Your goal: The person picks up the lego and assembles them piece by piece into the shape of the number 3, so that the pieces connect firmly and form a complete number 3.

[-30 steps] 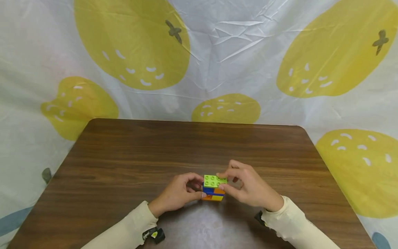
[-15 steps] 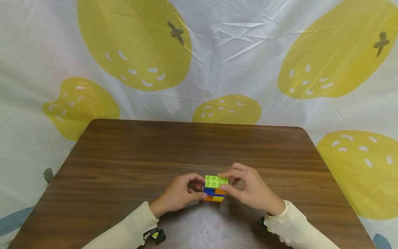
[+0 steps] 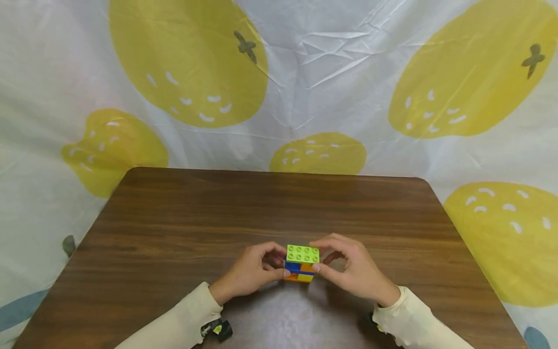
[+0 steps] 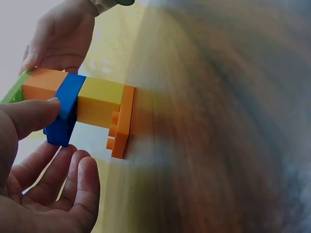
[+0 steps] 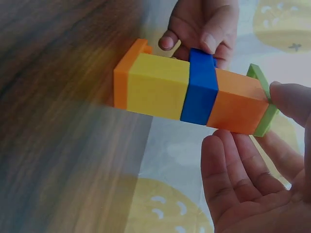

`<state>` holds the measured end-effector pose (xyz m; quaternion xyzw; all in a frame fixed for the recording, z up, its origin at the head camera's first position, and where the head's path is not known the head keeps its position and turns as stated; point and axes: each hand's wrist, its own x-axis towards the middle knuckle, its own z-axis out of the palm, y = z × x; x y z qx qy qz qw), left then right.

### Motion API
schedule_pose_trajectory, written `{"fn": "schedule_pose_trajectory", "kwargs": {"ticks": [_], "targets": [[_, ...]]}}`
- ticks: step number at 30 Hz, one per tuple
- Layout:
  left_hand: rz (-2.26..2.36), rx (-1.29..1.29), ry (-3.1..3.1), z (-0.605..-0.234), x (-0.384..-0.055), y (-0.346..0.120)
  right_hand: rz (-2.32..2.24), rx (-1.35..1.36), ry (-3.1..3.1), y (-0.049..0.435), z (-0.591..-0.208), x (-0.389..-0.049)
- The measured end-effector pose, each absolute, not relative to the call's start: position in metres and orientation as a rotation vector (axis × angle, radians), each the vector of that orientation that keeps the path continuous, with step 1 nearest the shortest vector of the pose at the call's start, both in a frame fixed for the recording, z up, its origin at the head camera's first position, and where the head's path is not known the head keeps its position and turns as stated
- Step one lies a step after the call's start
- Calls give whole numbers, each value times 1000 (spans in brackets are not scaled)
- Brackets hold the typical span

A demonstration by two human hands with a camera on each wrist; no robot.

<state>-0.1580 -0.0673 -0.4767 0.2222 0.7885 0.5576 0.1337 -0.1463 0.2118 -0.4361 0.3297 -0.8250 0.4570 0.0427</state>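
A small tower of toy building bricks stands on the table between both hands. A flat orange brick (image 4: 125,121) forms its base. Above it come a yellow brick (image 5: 158,87), a flat blue brick (image 4: 68,109), an orange brick (image 5: 238,102) and a flat lime-green brick (image 3: 302,253) with its studs up. The blue and green layers overhang toward the left. My left hand (image 3: 250,271) pinches the blue brick's overhanging end between thumb and fingertips. At the right end of the green brick, my right hand (image 3: 359,269) holds its edges between thumb and index finger, other fingers loosely spread.
The brown wood-grain table (image 3: 196,208) stretches away around the tower. Behind it hangs a white cloth (image 3: 287,87) printed with yellow fruit. A small black device (image 3: 222,330) is strapped at the left cuff.
My right thumb and index finger have slid back from over the green brick's top to its right end, uncovering more studs. My left hand has stayed in place.
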Motion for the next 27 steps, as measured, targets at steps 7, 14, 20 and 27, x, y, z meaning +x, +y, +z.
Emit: {"fn": "schedule_pose_trajectory", "kwargs": {"ticks": [7, 14, 20, 27], "targets": [[1620, 633, 2300, -476, -158, -68, 1431, 1022, -2513, 212, -441, -144], [1635, 621, 2285, -475, -157, -68, 1473, 1018, -2509, 211, -447, -143], [1657, 607, 2264, -475, -157, -66, 1510, 1005, -2524, 212, -455, -143], [1671, 604, 2243, -473, -157, -64, 1517, 986, -2558, 213, -464, -141]]}}
